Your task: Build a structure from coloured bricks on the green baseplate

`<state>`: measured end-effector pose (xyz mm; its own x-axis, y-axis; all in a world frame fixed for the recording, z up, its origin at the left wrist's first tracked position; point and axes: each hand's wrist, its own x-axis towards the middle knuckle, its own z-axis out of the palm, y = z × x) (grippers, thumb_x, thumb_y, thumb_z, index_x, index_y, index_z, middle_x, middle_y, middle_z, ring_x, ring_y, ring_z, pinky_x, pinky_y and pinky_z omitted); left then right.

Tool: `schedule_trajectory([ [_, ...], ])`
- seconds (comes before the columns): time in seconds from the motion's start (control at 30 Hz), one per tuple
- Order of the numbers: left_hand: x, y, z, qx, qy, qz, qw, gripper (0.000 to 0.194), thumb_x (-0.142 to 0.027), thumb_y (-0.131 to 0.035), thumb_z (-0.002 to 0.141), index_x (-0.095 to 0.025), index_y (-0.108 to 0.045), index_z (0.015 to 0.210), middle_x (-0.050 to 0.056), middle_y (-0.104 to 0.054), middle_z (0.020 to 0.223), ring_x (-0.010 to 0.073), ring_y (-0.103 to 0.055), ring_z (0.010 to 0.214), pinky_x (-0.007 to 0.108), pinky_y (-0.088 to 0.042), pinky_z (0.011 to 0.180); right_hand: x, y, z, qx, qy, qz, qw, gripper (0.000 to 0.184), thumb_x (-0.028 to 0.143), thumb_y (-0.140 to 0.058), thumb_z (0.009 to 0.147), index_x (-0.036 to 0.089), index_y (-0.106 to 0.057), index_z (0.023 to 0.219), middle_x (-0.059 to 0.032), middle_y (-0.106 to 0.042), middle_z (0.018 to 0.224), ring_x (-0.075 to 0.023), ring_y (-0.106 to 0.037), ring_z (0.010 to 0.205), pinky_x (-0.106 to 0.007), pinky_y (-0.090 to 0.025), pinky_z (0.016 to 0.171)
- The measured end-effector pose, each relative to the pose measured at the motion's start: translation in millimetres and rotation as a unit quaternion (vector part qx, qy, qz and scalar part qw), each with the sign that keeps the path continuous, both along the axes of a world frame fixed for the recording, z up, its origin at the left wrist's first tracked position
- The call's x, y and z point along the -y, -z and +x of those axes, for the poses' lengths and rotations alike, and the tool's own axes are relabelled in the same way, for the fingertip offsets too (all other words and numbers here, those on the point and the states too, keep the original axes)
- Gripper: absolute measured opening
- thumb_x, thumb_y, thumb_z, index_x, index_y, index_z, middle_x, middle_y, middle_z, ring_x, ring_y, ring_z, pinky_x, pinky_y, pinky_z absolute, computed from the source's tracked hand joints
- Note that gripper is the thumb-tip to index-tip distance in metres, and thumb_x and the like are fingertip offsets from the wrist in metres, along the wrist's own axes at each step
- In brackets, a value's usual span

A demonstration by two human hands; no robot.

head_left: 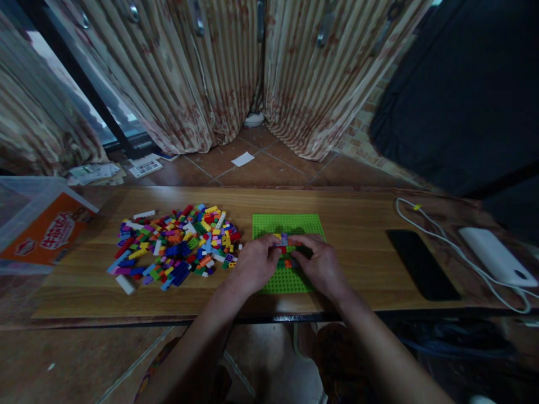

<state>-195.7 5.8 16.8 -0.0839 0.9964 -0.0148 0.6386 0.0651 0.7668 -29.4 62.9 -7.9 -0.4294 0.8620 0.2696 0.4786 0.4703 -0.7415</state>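
A small cluster of coloured bricks sits between the two hands over the green baseplate, showing yellow and purple at the far side, red and bright green nearer, and an orange piece at the near edge. The baseplate is a flat, studded, bright green sheet lying on the wood-grained table, and its far edge and near part show around the hands. The left hand has its grip narrowed, thumb and fingers against the left side of the cluster. The right hand mirrors it from the right, forefinger reaching to the far side and thumb at the near side, its grip narrow too. The fingers cover much of the cluster and the view is dim, so whether it is seated on the studs or held just above them is hard to tell. Left of the baseplate, a loose pile of mixed bricks spreads over the table; well to the right lies a black phone-like slab.
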Motion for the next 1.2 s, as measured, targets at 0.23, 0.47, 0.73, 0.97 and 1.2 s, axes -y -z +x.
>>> schedule_trajectory([
  [0.23, 0.4, -0.3, -1.1, -0.021, 0.003, -0.004, 1.0, 0.022, -0.017, -0.05, 0.089, -0.018, -0.069, 0.1, 0.002, -0.071, 0.081, 0.0156, -0.063, 0.068, 0.026, -0.049, 0.067, -7.2, 5.4, 3.8, -0.095, 0.098, -0.069, 0.988, 0.022, 0.028, -0.064, 0.078, 0.02, -0.071, 0.098, -0.0072, -0.073, 0.101, -0.0221, -0.066, 0.093, -0.041, -0.05, 0.089],
  [0.47, 5.1, -1.9, 3.3, -0.09, 0.023, 0.037, 0.995, 0.026, -0.018, -0.048, 0.093, -0.022, -0.072, 0.101, 0.004, -0.072, 0.098, 0.0175, -0.067, 0.086, 0.03, -0.051, 0.083, -14.9, 11.6, 6.3, -0.111, 0.161, -0.134, 0.971, 0.027, 0.036, -0.068, 0.073, 0.017, -0.069, 0.092, -0.0061, -0.072, 0.082, -0.0203, -0.066, 0.074, -0.036, -0.053, 0.072],
  [0.73, 10.5, -0.3, 9.8, -0.212, 0.065, 0.041, 0.974, 0.031, -0.023, -0.041, 0.097, -0.027, -0.069, 0.11, 0.005, -0.064, 0.098, 0.0182, -0.063, 0.086, 0.03, -0.051, 0.077, -6.3, 0.9, -2.2, -0.001, 0.139, -0.103, 0.985, 0.027, 0.026, -0.067, 0.071, 0.018, -0.068, 0.097, -0.0057, -0.072, 0.088, -0.0217, -0.067, 0.08, -0.039, -0.052, 0.077],
  [0.97, 12.7, -5.9, 14.5, -0.277, 0.084, 0.011, 0.957, 0.03, -0.022, -0.041, 0.097, -0.025, -0.066, 0.114, 0.007, -0.06, 0.105, 0.0194, -0.06, 0.09, 0.03, -0.051, 0.078, -8.3, 5.4, -2.9, -0.003, 0.128, -0.089, 0.988, 0.024, 0.022, -0.065, 0.072, 0.019, -0.069, 0.095, -0.0049, -0.072, 0.086, -0.0202, -0.067, 0.078, -0.037, -0.053, 0.076],
  [1.2, 13.1, -8.3, 20.8, -0.339, 0.085, 0.016, 0.937, 0.027, -0.02, -0.044, 0.094, -0.023, -0.067, 0.108, 0.009, -0.062, 0.104, 0.0262, -0.058, 0.098, 0.039, -0.049, 0.081, -11.8, 3.6, -4.8, 0.0, 0.13, -0.116, 0.985, 0.024, 0.016, -0.067, 0.068, 0.018, -0.068, 0.092, -0.0035, -0.071, 0.08, -0.0187, -0.066, 0.073, -0.035, -0.053, 0.072],
])
